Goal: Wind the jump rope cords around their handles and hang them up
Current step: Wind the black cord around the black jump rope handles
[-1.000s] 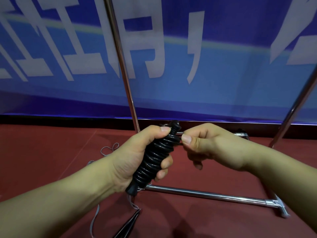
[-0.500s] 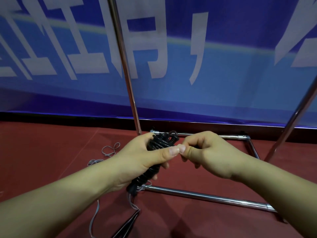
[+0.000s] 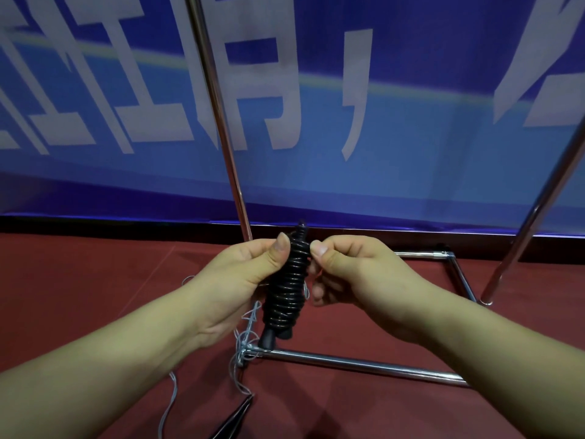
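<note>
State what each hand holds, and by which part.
Left hand grips the wound black jump rope bundle around its upper half; right hand pinches near its top.

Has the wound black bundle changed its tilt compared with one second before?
Yes. The wound black bundle stands nearly upright now; against the chrome pole it leaned right earlier.

A blue banner (image 3: 411, 160) with large white characters covers the wall behind. Below it lies a dark red floor (image 3: 79, 296). A shiny metal rack (image 3: 364, 365) stands there, its base bars on the floor and poles rising upward.
</note>
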`<state>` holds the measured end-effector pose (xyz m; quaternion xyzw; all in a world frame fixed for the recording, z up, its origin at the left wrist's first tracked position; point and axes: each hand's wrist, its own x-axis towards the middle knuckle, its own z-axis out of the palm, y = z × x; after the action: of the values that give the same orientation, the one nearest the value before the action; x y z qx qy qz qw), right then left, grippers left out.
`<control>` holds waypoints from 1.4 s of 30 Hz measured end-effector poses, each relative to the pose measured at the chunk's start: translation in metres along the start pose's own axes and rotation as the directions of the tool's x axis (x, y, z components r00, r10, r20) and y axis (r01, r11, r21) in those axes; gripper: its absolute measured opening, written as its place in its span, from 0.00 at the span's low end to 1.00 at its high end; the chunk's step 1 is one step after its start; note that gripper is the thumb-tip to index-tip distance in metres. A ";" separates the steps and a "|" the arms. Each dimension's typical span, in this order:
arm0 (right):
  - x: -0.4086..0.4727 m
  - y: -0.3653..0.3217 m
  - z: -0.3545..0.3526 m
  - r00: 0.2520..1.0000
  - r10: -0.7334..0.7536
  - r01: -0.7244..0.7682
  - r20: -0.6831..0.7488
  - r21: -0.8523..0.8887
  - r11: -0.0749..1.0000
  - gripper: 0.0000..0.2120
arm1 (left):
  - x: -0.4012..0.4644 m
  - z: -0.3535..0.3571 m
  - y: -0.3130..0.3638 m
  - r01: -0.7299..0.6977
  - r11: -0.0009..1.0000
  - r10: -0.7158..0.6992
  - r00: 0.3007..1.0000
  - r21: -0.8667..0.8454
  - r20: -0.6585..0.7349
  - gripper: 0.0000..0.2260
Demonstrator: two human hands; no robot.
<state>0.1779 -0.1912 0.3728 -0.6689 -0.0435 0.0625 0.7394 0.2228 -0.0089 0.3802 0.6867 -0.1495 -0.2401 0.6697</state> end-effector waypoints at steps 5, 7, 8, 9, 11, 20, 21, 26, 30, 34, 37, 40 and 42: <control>0.003 0.001 0.007 0.999 -0.026 0.027 -0.024 0.055 0.998 0.14 | 0.001 0.000 0.001 -0.014 0.998 0.014 1.000 -0.066 -0.013 0.24; 0.003 0.000 0.009 0.998 -0.049 0.051 -0.032 0.055 0.997 0.14 | 0.000 0.002 0.004 -0.020 0.993 0.016 0.999 -0.112 -0.034 0.24; 0.004 0.000 0.011 0.998 -0.059 0.061 -0.036 0.051 0.997 0.14 | 0.000 0.002 0.004 -0.027 0.994 0.022 0.998 -0.103 -0.051 0.24; 0.003 0.000 0.012 0.997 -0.069 0.071 -0.043 0.040 0.997 0.14 | -0.001 0.002 0.004 -0.033 0.997 0.027 0.997 -0.074 -0.071 0.24; 0.003 -0.001 0.013 0.994 -0.091 0.091 -0.060 -0.001 0.996 0.14 | -0.002 0.001 0.004 -0.042 0.999 0.043 0.993 0.006 -0.110 0.24; -0.014 -0.008 0.031 0.987 -0.079 0.097 0.137 -0.129 0.987 0.11 | -0.005 0.019 0.001 -0.013 1.000 0.014 0.991 0.007 -0.136 0.28; -0.015 -0.011 0.029 0.987 -0.049 0.068 0.156 -0.119 0.991 0.11 | -0.005 0.019 0.000 -0.019 1.000 0.021 0.992 0.021 -0.127 0.28; -0.022 -0.026 0.015 0.984 0.080 -0.053 0.159 -0.170 0.984 0.11 | -0.007 0.017 0.000 -0.059 0.985 0.076 0.991 0.160 -0.107 0.27; -0.022 -0.029 0.009 0.993 0.108 -0.101 0.049 -0.131 0.986 0.14 | -0.006 0.015 -0.005 -0.069 0.979 0.089 0.991 0.192 -0.100 0.23; -0.021 -0.031 0.009 0.983 0.183 -0.179 -0.028 0.099 0.979 0.06 | -0.008 0.015 -0.007 -0.087 0.977 0.106 0.990 0.196 -0.090 0.25; -0.020 -0.033 0.008 0.978 0.209 -0.194 -0.023 0.285 0.939 0.05 | -0.005 0.018 -0.009 -0.117 0.975 0.133 0.989 0.190 -0.070 0.26; -0.019 -0.033 0.010 0.980 0.197 -0.170 -0.024 0.414 0.894 0.07 | -0.005 0.021 -0.010 -0.138 0.977 0.149 0.987 0.165 -0.058 0.25; -0.018 -0.033 0.011 0.984 0.173 -0.138 -0.037 0.453 0.881 0.09 | -0.004 0.023 -0.010 -0.146 0.979 0.152 0.988 0.141 -0.039 0.23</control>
<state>0.1598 -0.1861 0.4069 -0.4834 0.0540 0.1043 0.8675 0.2061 -0.0261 0.3708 0.7238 -0.2002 -0.1614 0.6403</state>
